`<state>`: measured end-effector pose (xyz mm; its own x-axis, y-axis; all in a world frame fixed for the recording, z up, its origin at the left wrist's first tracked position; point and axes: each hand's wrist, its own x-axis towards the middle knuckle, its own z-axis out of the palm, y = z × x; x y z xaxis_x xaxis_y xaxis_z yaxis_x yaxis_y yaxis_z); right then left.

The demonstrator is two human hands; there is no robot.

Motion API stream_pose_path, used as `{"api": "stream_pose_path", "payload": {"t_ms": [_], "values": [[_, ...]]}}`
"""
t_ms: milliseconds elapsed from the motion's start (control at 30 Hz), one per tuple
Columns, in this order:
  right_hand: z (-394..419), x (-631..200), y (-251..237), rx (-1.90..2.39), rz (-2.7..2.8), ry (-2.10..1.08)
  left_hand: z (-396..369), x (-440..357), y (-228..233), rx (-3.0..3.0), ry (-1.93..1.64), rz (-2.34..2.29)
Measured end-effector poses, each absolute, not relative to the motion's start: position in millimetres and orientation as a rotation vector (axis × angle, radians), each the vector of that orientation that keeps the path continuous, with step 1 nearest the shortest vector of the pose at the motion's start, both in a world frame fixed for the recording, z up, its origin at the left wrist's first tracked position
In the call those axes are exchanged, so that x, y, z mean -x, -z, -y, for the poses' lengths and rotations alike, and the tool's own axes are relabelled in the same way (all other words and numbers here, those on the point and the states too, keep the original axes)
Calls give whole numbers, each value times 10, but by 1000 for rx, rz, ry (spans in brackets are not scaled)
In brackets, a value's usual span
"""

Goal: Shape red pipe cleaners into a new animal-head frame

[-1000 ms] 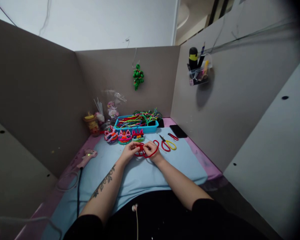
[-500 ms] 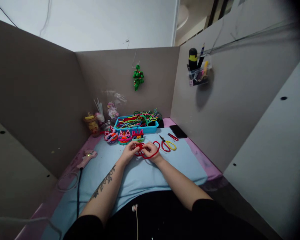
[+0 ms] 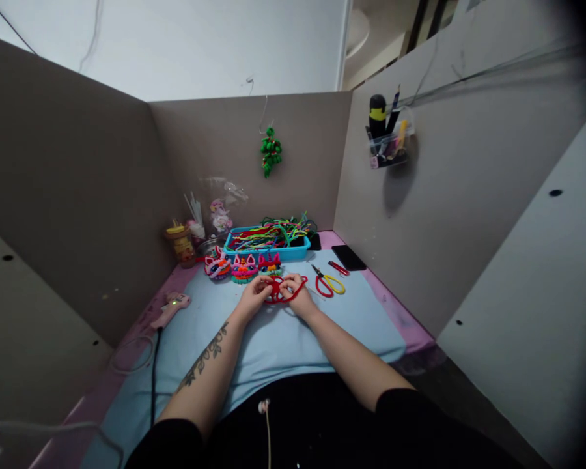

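Observation:
Between my two hands is a red pipe cleaner (image 3: 287, 300), bent into loops around a small bunched red part. My left hand (image 3: 254, 294) pinches the bunched part from the left. The fingers of my right hand (image 3: 295, 294) are closed on the pipe cleaner at the right, and a loop of it passes over them. Just beyond my hands stand several colourful animal-face figures (image 3: 245, 268) with pink ears. Scissors (image 3: 329, 283) with one red and one yellow handle lie to the right of my right hand.
A blue tray (image 3: 293, 251) of many-coloured pipe cleaners stands at the back. A dark phone (image 3: 348, 257) and a small red tool (image 3: 338, 268) lie at the right. A pink corded glue gun (image 3: 170, 309) rests at the left. Grey partitions (image 3: 307, 150) enclose the table.
The red loop at my right hand has been drawn in smaller and closer to the fingers. My right hand has shifted slightly; the left hand keeps its pinch.

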<state>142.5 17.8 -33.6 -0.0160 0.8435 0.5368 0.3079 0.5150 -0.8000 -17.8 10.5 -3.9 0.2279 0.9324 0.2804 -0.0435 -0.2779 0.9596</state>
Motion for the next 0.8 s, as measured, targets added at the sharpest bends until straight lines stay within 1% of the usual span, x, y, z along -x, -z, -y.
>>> {"api": "stream_pose_path", "payload": {"t_ms": [200, 333, 600, 800], "values": [[-259, -1400, 427, 952, 1581, -765, -97, 159, 30, -1507, -1240, -852], [-273, -1412, 444, 938, 1538, -814, -95, 161, 28, -1459, -1252, -870], [-169, -1455, 346, 973, 1578, -757, -178, 209, 91, -1321, -1313, -907], [-95, -1435, 260, 913, 1602, -633, -165, 198, 78, -1302, -1300, -890]]}}
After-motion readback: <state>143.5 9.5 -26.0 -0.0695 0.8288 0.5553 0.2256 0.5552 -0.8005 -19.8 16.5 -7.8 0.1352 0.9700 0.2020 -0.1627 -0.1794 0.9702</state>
